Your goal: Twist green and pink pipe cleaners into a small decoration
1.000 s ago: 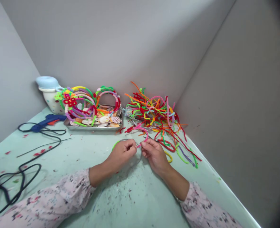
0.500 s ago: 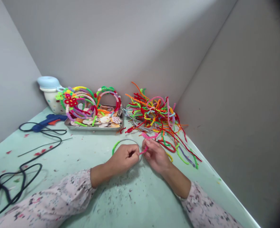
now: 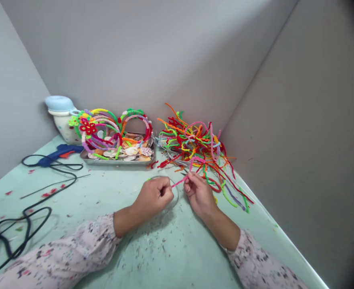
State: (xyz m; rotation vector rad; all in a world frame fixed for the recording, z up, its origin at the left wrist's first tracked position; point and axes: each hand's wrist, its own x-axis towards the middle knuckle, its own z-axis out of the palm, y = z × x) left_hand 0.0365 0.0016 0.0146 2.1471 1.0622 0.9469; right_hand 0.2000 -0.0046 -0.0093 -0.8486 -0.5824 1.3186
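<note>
A pink pipe cleaner (image 3: 179, 182) stretches between my two hands, its free end curling up past the right fingers. My left hand (image 3: 156, 196) is closed in a fist around one end of it. Between thumb and fingertips, my right hand (image 3: 199, 193) pinches the pipe cleaner further along. A thin grey hoop (image 3: 177, 196) shows behind and beside the left fist, with a bit of green wrap at its upper left; the fist hides much of it, and I cannot tell how firmly it is held.
Behind my hands stands a metal tray (image 3: 116, 162) of seashells with wrapped headbands (image 3: 136, 116) on top. A tangled heap of pipe cleaners (image 3: 191, 140) lies right of it. At left are a blue glue gun (image 3: 55, 154), a black cord (image 3: 29, 212) and a lidded cup (image 3: 64, 120).
My hands have drawn apart slightly, so more of the pink pipe cleaner shows between them. Its free end now arches higher. The left fist covers more of the hoop's green part.
</note>
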